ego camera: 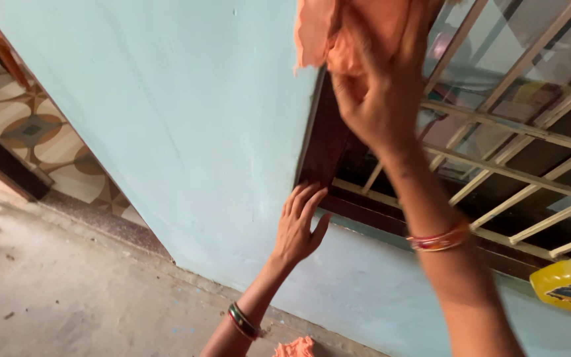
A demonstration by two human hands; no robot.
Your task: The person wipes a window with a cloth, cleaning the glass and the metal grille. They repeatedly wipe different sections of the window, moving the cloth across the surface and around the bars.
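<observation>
At a dark wooden window frame (325,142) in a pale blue wall (186,125), the right hand (375,99) grips a crumpled orange cloth (345,30) high against it. The left hand (299,225) rests open, fingers spread, on the frame's lower corner. The loosely bunched cloth could snag on the metal grille (510,132).

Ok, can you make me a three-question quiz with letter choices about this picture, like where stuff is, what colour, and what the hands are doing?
1. Where does the left hand rest?
A. on the floor
B. on the corner of the window frame
C. on the yellow tub

2. What colour is the cloth?
A. orange
B. green
C. white

3. What is the right hand doing?
A. hanging empty
B. gripping the cloth up high
C. holding a brush

Answers: 1 B, its open fingers lie flat where the blue wall meets the dark frame. 2 A, the cloth is plainly orange. 3 B, its fingers are bunched in the cloth.
</observation>
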